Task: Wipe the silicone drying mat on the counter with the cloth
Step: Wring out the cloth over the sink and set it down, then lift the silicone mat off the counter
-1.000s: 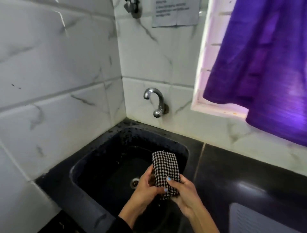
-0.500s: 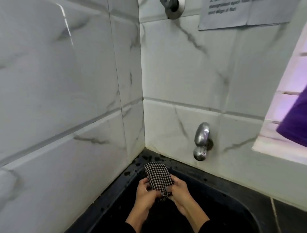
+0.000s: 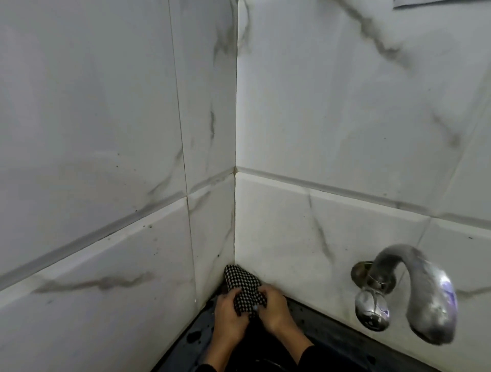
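Fingers (image 3: 261, 292) around bunched black-and-white checked cloth (image 3: 243, 288)

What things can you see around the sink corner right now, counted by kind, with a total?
Hands: 2, left hand and right hand
Black-and-white checked cloth: 1, gripped by both hands
Curved chrome wall tap: 1
Black sink: 1
Total: 5

No words, labels, brand marks or numbers can be read here. Only the bottom edge of a sheet of paper (image 3: 441, 2) shows at the top right corner, stuck on the tiled wall (image 3: 345, 106), and no writing on that strip is visible.
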Demonstrator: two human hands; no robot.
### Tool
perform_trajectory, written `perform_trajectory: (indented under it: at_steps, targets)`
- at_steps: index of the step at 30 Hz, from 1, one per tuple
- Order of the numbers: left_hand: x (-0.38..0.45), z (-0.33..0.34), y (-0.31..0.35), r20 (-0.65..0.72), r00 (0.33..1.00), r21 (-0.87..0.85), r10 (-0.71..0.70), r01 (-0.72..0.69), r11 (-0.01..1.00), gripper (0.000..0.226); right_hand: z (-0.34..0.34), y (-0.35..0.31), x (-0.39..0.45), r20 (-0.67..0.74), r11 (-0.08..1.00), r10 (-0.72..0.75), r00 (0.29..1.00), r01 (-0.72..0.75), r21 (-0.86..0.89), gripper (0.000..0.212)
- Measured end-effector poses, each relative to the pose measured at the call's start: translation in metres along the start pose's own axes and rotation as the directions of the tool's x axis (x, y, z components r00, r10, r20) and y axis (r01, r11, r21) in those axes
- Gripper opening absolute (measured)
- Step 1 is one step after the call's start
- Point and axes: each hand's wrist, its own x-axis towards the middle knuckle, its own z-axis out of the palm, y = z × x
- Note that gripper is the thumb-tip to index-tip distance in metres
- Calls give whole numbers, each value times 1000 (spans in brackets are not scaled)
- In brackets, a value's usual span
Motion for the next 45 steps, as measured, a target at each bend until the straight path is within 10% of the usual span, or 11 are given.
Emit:
perform_trajectory:
  at_steps: [11,27,45]
  targets:
    - [-39,0,28,47,993,382,-104,79,921,62,-28,-11,-51,-14,972,-166,986,161,-171,46]
    - [-316,16,137,-6,981,-10,192,-192,981,43,-232,43,-339,-248,995,-93,964,102,24,20]
    - [-582,209,181,292,952,27,88,-100,995,40,-447,245,-668,-530,915,358,768,-401,37,23]
